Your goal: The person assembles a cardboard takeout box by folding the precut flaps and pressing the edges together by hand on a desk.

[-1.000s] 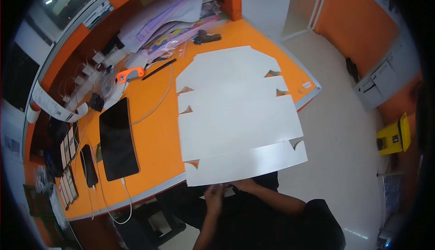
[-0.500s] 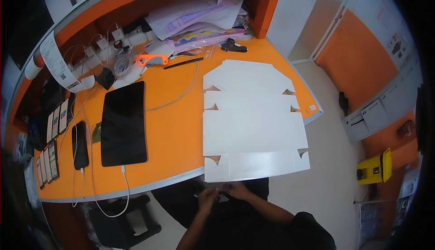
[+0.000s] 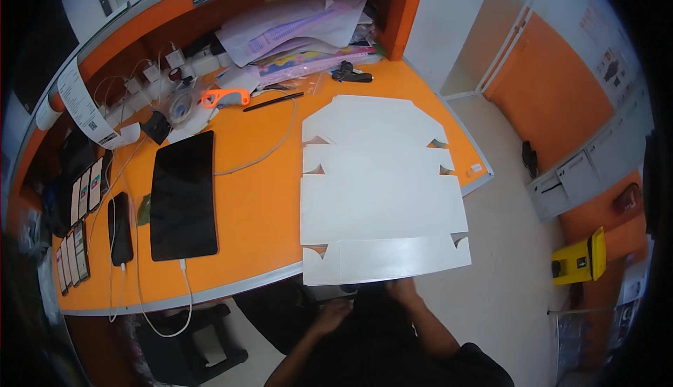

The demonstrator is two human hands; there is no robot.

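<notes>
A flat, unfolded white cardboard box (image 3: 382, 191) with notched edges lies on the right part of the orange table (image 3: 259, 212), its near end jutting past the front edge. Below that end, my left hand (image 3: 335, 313) is low over my dark-clothed lap; its fingers are dim and their pose is unclear. Farther right, my right hand (image 3: 402, 292) sits just under the cardboard's near edge, with the fingertips partly hidden. Whether it touches the cardboard cannot be made out. Nothing held shows in either hand.
A black tablet (image 3: 184, 198) and a black phone (image 3: 120, 229) lie left, with white cables attached. More phones (image 3: 73, 250) stand at the far left. An orange tape dispenser (image 3: 226, 97), a black pen (image 3: 273, 102) and plastic packets (image 3: 301, 29) are at the back. A dark stool (image 3: 186, 345) stands below.
My hands, together over my lap before, have come apart. The right one has moved right and up toward the cardboard's near edge. The table and its things have shifted slightly left in view.
</notes>
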